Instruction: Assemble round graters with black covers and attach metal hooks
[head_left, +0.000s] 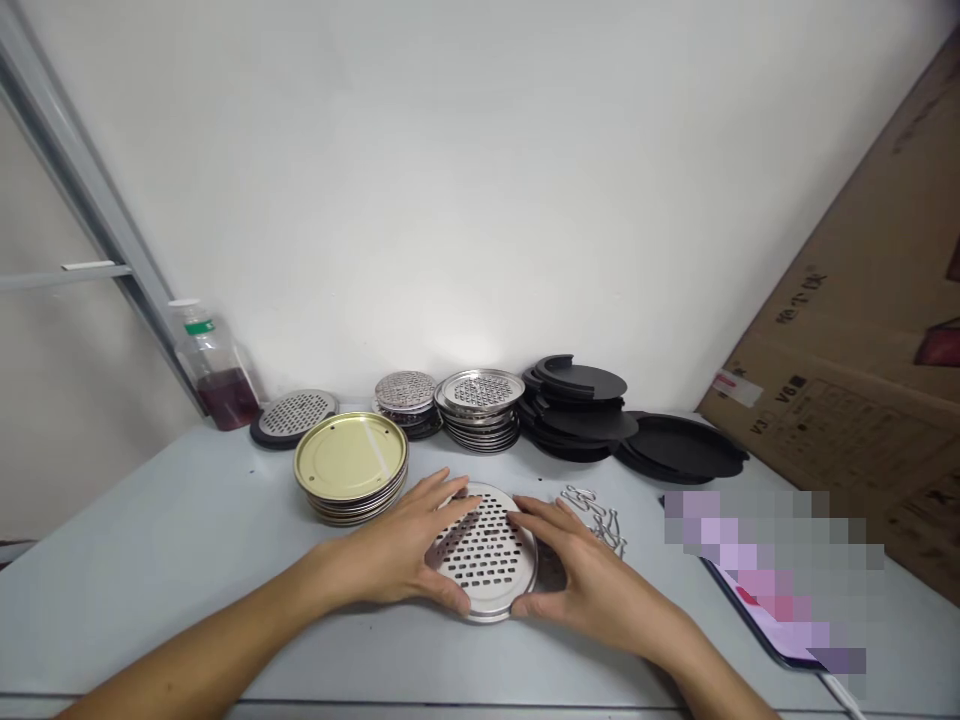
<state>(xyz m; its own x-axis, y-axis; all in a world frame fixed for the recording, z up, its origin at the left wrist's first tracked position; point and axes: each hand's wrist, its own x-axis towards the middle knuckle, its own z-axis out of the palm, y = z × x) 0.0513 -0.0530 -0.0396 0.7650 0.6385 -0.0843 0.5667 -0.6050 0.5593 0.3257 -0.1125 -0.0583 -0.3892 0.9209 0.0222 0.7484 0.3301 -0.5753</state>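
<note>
A round silver disc with rows of slot-shaped holes (487,550) lies on the grey table in front of me. My left hand (409,545) grips its left edge, thumb at the near side and fingers at the far rim. On the opposite edge, my right hand (577,570) holds the rim the same way. Beyond my left hand stands a stack of gold-coloured round metal lids (351,458). Several bent wire pieces (606,530) lie just past my right hand.
Along the wall are a black-rimmed perforated disc (300,412), stacks of round metal grates (405,390) and grated plates (480,390), and black round holders (581,380). A bottle of dark red liquid (225,395) stands left. At right are a partly blurred phone (780,610) and a cardboard box (862,380).
</note>
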